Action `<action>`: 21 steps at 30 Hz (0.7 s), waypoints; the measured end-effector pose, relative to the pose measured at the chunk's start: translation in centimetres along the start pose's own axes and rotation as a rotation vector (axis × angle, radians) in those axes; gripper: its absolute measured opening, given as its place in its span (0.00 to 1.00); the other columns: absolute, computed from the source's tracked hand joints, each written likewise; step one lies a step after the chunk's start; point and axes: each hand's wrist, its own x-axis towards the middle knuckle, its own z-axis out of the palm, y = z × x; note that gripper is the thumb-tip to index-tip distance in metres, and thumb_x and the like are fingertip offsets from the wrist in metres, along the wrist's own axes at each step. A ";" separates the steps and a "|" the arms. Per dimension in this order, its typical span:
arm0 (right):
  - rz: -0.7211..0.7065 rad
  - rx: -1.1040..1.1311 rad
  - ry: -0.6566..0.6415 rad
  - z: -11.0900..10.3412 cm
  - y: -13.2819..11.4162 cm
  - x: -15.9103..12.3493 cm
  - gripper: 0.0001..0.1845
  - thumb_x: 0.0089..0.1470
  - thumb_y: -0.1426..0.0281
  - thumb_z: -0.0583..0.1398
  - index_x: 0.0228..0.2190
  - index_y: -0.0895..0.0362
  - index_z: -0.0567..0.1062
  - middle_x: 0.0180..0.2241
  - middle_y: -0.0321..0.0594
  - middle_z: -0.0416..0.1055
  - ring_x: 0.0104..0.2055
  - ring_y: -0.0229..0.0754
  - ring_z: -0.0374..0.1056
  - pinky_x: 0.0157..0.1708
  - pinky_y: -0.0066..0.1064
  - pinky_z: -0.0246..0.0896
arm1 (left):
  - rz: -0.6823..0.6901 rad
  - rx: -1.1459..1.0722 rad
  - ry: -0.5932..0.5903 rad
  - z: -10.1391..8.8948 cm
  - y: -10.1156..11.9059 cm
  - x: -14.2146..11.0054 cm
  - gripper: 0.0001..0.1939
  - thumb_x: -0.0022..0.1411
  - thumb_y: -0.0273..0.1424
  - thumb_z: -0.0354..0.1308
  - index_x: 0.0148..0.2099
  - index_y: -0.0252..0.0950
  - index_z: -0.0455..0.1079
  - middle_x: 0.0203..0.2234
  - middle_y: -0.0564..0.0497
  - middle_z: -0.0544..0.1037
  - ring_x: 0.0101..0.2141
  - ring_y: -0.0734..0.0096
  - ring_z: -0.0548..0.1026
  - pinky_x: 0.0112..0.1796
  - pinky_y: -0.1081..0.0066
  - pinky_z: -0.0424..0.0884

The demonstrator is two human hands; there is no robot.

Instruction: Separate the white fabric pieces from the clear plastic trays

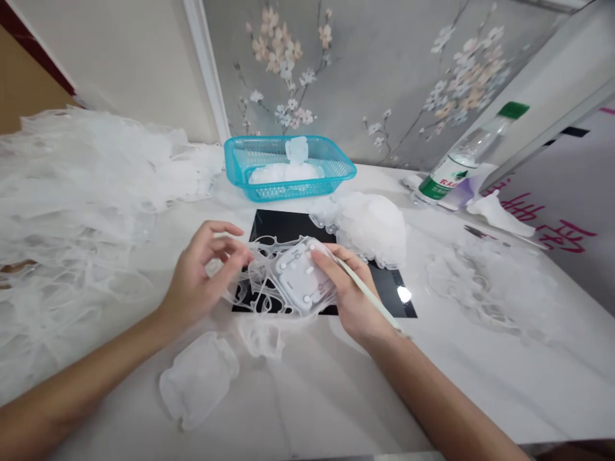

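Observation:
My right hand [358,288] is closed around a translucent, pad-like molded piece [305,275] with raised dots and slots, the thumb pressing on its face. A slim pale-green stick-like tool [368,293] lies along the same hand; its kind is unclear. Thin clear webbing [262,282] trails from the piece's left side. At that webbing, my left hand [206,269] has thumb and finger drawn together, seemingly pinching a strand. Beneath is a black mat [278,224]. A loose frosted piece [199,379] and a scrap of webbing [263,338] lie nearer me.
A blue basket [291,192] holds white pieces at the back. Beside it sits a heaped white pile [372,227]. Tangled webbing [86,173] covers the left side, with more scraps [494,288] at right. A green-capped bottle [456,163] stands near dark tweezers-like metal [475,232].

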 end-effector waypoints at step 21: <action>-0.205 -0.375 -0.106 0.9 -0.7 -0.9 0.13 0.58 0.64 0.55 0.26 0.58 0.69 0.18 0.29 0.56 0.18 0.29 0.49 0.19 0.21 0.49 | 0.081 0.055 -0.403 1.1 0.1 -2.2 0.31 0.57 0.37 0.58 0.61 0.43 0.51 0.32 0.53 0.73 0.31 0.71 0.72 0.31 0.72 0.68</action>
